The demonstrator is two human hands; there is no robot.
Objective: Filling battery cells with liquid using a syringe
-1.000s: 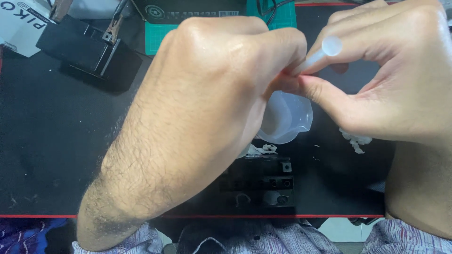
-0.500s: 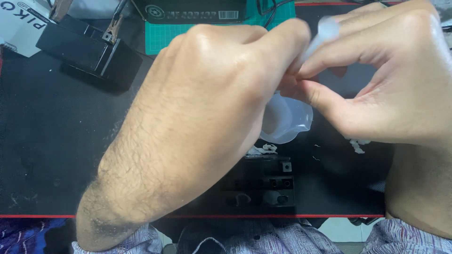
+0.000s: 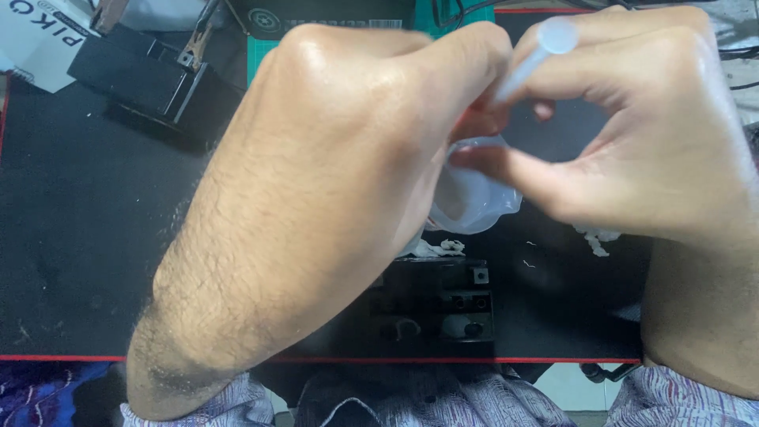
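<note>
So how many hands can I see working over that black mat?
2, both the same person's. The left hand fills the middle, fingers curled around a translucent soft piece. The right hand is at the upper right, pinching a pale tube. No other hands show.

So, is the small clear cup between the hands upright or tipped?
Tipped. The clear cup lies on its side between the left hand and right hand, its open mouth facing the camera. Its contents cannot be told.

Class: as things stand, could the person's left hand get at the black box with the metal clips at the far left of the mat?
Probably yes, but not at once. The black box lies apart with open mat before it, yet the left hand is closed on the translucent cup.
</note>
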